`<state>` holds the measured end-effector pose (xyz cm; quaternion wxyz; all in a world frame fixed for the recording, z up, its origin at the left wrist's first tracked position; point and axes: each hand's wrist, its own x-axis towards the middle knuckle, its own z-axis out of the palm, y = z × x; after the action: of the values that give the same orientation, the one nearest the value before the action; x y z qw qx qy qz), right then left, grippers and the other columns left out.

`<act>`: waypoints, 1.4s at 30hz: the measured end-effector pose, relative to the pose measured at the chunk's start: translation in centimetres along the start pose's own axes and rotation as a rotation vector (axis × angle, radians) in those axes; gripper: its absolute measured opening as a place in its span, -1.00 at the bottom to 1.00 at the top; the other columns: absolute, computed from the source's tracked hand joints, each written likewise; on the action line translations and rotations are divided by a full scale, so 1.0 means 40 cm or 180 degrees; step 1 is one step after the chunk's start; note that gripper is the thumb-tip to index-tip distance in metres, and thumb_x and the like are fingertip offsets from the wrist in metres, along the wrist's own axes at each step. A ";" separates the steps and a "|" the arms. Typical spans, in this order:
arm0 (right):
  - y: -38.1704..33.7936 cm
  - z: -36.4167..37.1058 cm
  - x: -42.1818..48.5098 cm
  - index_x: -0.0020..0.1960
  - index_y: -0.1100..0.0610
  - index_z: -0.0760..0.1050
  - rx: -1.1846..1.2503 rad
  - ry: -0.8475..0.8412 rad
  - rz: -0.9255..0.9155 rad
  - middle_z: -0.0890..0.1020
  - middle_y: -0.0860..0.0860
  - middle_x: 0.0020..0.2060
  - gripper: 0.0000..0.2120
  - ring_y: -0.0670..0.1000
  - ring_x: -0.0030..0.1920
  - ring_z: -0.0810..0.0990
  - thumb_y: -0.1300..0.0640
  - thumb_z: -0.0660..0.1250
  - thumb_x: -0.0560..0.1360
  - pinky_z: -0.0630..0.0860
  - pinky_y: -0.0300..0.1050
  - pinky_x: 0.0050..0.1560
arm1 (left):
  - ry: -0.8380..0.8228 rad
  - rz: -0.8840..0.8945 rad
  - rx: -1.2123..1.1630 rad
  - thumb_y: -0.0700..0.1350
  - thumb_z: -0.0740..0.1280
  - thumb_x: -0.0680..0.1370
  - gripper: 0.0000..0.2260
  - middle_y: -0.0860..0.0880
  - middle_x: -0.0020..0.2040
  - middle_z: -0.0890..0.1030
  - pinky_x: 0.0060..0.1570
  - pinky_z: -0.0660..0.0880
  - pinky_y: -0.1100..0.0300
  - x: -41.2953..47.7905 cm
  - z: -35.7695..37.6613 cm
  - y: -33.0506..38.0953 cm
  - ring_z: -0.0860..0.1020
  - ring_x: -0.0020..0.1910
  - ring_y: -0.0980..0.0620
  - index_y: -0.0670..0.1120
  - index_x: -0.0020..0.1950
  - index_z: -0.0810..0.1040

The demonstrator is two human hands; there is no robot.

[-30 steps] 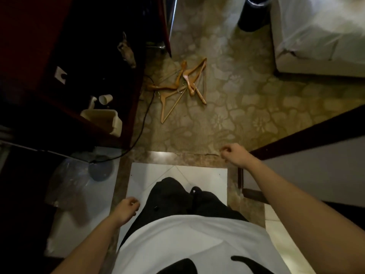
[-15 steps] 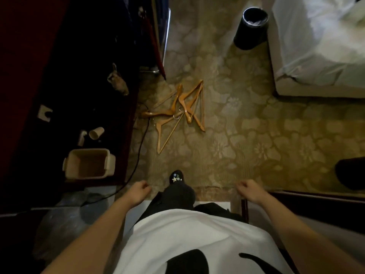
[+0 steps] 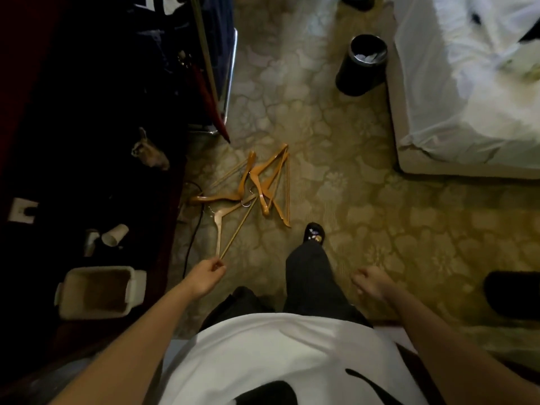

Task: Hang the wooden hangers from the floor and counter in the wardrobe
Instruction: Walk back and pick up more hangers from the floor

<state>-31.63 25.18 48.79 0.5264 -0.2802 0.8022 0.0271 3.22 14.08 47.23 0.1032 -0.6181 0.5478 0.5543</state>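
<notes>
The wooden hangers [image 3: 260,194] lie tangled on the carpet [image 3: 350,200] beside the dark worktop [image 3: 58,141], orange-brown with metal hooks. The palest hanger [image 3: 218,229] runs lengthwise from the heap back towards my left hand [image 3: 204,277]. That hand and my right hand [image 3: 371,283] hang with fingers loosely curled, holding nothing; a black cable [image 3: 190,247] flanks the heap, my shoe [image 3: 314,233] stands beside it, and the bin [image 3: 361,68] and bed [image 3: 467,97] lie beyond.

Patterned carpet [image 3: 350,185], white bed [image 3: 467,83]

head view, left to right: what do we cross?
beige tub → wooden hangers → shoe → black waste bin → bed
</notes>
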 end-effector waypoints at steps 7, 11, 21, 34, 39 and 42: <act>-0.309 -0.295 0.204 0.01 0.24 0.53 -0.0676 -0.0223 -0.0938 0.55 0.07 -0.17 -0.79 0.05 -0.10 0.51 0.20 0.13 0.57 0.44 -0.05 -0.01 | 0.0646 -0.0970 -0.1005 -0.24 0.17 0.60 -0.88 -0.18 -0.13 0.53 -0.24 0.39 0.25 0.074 -0.002 0.047 0.48 -0.10 -0.08 -0.19 -0.05 0.50; -0.456 -0.431 0.308 0.10 0.12 0.50 -0.0708 -0.0451 -0.1346 0.54 -0.01 -0.17 -0.79 0.00 -0.08 0.52 0.21 0.13 0.56 0.43 -0.16 -0.02 | 0.0764 -0.1035 -0.1364 -0.24 0.16 0.60 -0.81 -0.16 -0.19 0.51 -0.05 0.49 0.12 0.143 0.007 0.165 0.50 -0.14 -0.10 -0.14 -0.19 0.46; -0.599 -0.482 0.586 -0.20 0.23 0.51 -0.1590 -0.0791 -0.1254 0.48 0.06 -0.33 -0.78 0.02 -0.27 0.45 0.18 0.16 0.53 0.49 0.00 -0.12 | 0.0619 -0.0676 -0.1607 -0.19 0.19 0.60 -0.84 0.01 -0.31 0.45 -0.31 0.33 0.25 0.470 0.007 0.440 0.42 -0.29 0.06 -0.06 -0.17 0.45; -0.636 -0.198 1.159 0.19 0.20 0.51 -0.1895 -0.0793 -0.1028 0.58 0.14 0.12 -0.74 0.02 -0.05 0.55 0.15 0.21 0.55 0.49 -0.13 -0.05 | 0.0940 -0.0753 -0.2515 -0.14 0.16 0.59 -0.85 0.00 -0.16 0.49 -0.31 0.36 0.26 1.062 -0.003 0.371 0.46 -0.20 0.09 -0.10 0.08 0.49; -0.584 -0.045 1.403 0.18 0.16 0.51 -0.1976 -0.0828 -0.0834 0.59 0.15 0.11 -0.75 0.09 0.03 0.59 0.13 0.22 0.54 0.52 -0.09 0.00 | 0.0835 -0.0902 -0.2345 -0.15 0.23 0.57 -0.75 -0.13 0.14 0.54 0.02 0.43 0.12 1.293 0.129 0.240 0.49 0.02 -0.02 -0.13 0.24 0.44; -0.543 0.036 1.534 0.21 0.16 0.49 -0.2079 -0.0888 -0.0828 0.57 0.15 0.13 -0.72 0.10 0.09 0.58 0.08 0.23 0.55 0.50 -0.09 0.00 | 0.0726 -0.1062 -0.2429 -0.16 0.23 0.57 -0.68 -0.13 0.24 0.49 0.03 0.39 0.11 1.401 0.208 0.173 0.45 0.08 -0.02 -0.11 0.33 0.36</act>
<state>-37.77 -18.46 0.87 0.5126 -0.5265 0.6296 0.2523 -19.02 -13.96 2.77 -0.1058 -0.7494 0.2040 0.6210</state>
